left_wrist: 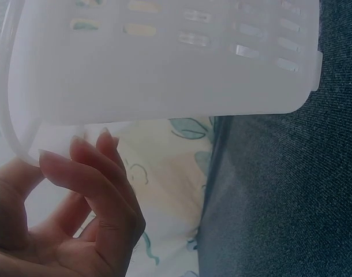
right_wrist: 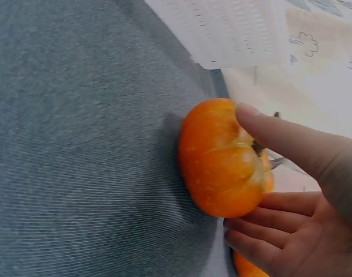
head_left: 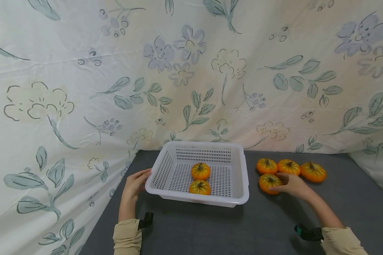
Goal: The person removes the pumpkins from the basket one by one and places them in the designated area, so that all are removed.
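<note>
A white plastic basket (head_left: 242,170) with slotted walls stands on the dark table, with two small orange pumpkins inside: one toward its middle (head_left: 200,171), the other nearer the front wall (head_left: 199,187). My left hand (head_left: 134,186) holds the basket's left rim; in the left wrist view thumb and curled fingers meet at the rim of the basket (left_wrist: 164,75). To the right of the basket, my right hand (head_left: 295,186) grips a pumpkin (head_left: 268,183), thumb on one side and fingers on the other. That pumpkin (right_wrist: 216,161) appears close to the tabletop; whether it touches is unclear.
Behind the gripped pumpkin, three more sit in a row: a left one (head_left: 266,165), a middle one (head_left: 288,166) and a larger right one (head_left: 313,172). A floral cloth (head_left: 191,88) hangs along the back and left of the dark table (head_left: 194,230).
</note>
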Available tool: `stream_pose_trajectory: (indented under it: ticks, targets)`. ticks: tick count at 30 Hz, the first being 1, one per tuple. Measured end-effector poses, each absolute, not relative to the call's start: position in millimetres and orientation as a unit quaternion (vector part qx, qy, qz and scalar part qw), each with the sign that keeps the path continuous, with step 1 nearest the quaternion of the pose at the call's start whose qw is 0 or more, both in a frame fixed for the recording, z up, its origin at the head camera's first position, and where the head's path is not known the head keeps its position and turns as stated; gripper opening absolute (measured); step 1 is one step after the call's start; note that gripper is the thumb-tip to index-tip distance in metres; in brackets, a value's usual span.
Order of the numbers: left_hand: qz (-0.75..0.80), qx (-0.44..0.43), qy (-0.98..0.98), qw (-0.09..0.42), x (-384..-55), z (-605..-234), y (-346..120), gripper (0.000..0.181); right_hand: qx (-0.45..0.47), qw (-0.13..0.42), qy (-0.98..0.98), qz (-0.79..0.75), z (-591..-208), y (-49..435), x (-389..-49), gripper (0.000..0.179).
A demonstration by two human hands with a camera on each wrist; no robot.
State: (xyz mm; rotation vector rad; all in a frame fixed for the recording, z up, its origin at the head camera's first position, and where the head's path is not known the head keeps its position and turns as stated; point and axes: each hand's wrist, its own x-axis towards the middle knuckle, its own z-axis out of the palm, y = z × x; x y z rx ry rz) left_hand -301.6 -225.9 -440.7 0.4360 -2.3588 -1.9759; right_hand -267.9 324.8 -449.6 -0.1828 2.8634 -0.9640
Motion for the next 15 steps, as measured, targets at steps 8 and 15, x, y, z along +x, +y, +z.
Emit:
stream_pose_trajectory:
  ticks: [8,15]
  targets:
    - [-0.633,0.144,-0.760,0.016,-302,-441,-227,0.048,-0.025,0.071,0.938,-0.338,-430,322,-270,0.091]
    - [-0.634,0.140,-0.760,0.019,-301,-441,-226,0.049,-0.038,0.054,0.929,-0.363,-421,319,-271,0.089]
